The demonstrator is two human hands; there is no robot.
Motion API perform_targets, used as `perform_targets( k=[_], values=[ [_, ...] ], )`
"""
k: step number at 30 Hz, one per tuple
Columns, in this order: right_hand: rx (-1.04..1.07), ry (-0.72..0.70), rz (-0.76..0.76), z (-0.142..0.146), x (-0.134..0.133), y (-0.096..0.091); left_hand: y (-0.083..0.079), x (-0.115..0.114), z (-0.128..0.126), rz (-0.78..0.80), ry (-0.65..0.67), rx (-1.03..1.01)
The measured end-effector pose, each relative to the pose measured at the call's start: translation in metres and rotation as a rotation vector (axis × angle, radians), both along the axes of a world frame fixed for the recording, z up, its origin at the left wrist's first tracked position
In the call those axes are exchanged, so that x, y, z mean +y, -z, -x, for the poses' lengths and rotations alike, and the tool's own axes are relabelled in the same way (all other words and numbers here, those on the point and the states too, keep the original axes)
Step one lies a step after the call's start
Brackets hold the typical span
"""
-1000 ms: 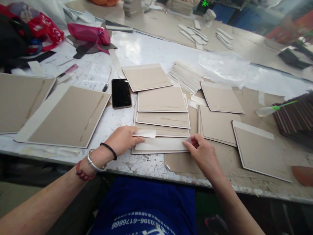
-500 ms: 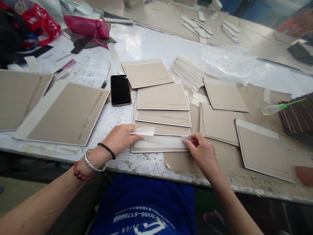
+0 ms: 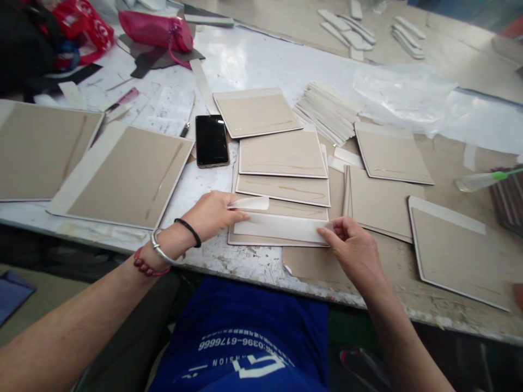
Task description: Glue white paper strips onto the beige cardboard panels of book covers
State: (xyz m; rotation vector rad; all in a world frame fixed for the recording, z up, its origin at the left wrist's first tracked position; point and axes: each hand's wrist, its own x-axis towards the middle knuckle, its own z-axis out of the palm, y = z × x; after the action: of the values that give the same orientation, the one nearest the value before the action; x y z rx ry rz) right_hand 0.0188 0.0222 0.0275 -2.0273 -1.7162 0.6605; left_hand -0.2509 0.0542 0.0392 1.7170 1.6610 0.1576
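A long white strip (image 3: pixel 281 227) lies across the nearest tan card panel (image 3: pixel 261 239) at the table's front edge. My left hand (image 3: pixel 212 213) is closed, pressing the strip's left end, and it also pinches a shorter white strip (image 3: pixel 251 203). My right hand (image 3: pixel 351 247) pinches the long strip's right end. Further tan panels (image 3: pixel 281 153) lie overlapped in a row behind the nearest one.
A black phone (image 3: pixel 212 140) lies left of the row. Two large tan boards (image 3: pixel 126 175) sit at the left. More panels (image 3: pixel 392 155) and a pile of white strips (image 3: pixel 327 111) are right of centre. A pink pouch (image 3: pixel 157 30), bags and clear plastic (image 3: pixel 402 90) lie farther back.
The view has shifted, so everything sits a little higher and to the right in the picture. Both hands keep their hold on the long strip over the nearest panel.
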Motion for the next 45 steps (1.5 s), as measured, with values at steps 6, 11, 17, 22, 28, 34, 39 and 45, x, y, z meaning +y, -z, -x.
perform_targets(
  k=[6, 11, 17, 22, 28, 34, 39, 45],
  values=[
    [-0.018, -0.007, 0.037, 0.0, -0.002, -0.001, -0.002, 0.0, 0.002, 0.047, 0.015, -0.013],
    [-0.057, -0.04, 0.008, 0.003, -0.001, 0.003, 0.003, -0.005, 0.003, 0.01, 0.006, 0.033],
    [-0.097, -0.063, -0.03, 0.005, -0.003, 0.004, 0.009, -0.011, 0.0, -0.008, 0.007, 0.068],
    [-0.082, -0.066, -0.017, 0.005, -0.004, 0.005, 0.011, -0.011, 0.0, -0.011, 0.011, 0.065],
    [-0.053, -0.068, -0.024, 0.004, -0.005, 0.009, 0.013, -0.012, 0.001, -0.022, 0.02, 0.075],
    [-0.019, -0.067, -0.027, 0.003, -0.006, 0.012, 0.014, -0.013, 0.002, -0.032, 0.048, 0.099],
    [-0.006, -0.053, -0.029, 0.002, -0.006, 0.014, 0.014, -0.014, 0.001, -0.014, 0.03, 0.113],
    [0.028, -0.077, -0.03, 0.001, -0.006, 0.014, 0.012, -0.015, -0.001, 0.009, 0.021, 0.078]
  ],
)
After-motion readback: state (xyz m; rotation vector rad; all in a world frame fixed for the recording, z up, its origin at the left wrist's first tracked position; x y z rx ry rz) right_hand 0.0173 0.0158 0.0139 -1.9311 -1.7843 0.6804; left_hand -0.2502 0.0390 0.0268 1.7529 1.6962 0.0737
